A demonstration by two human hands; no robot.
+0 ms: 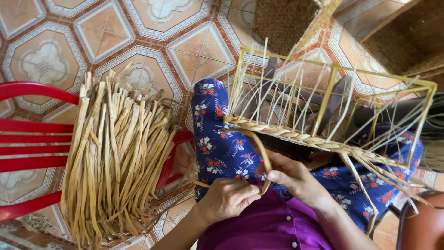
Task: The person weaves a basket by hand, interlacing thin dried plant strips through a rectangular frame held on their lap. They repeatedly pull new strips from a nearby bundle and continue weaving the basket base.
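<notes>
A yellow wire basket frame rests on my lap, with a braided straw band woven along its near edge and thin pale strands standing up through it. My left hand and my right hand are close together below the frame. Both pinch one curved straw strand that loops up to the braid's left end. I wear blue flowered trousers and a purple shirt.
A thick bundle of dried straw strips lies draped over a red plastic chair at my left. Woven baskets stand at the top on the patterned tile floor. A dark red rounded object is at the lower right.
</notes>
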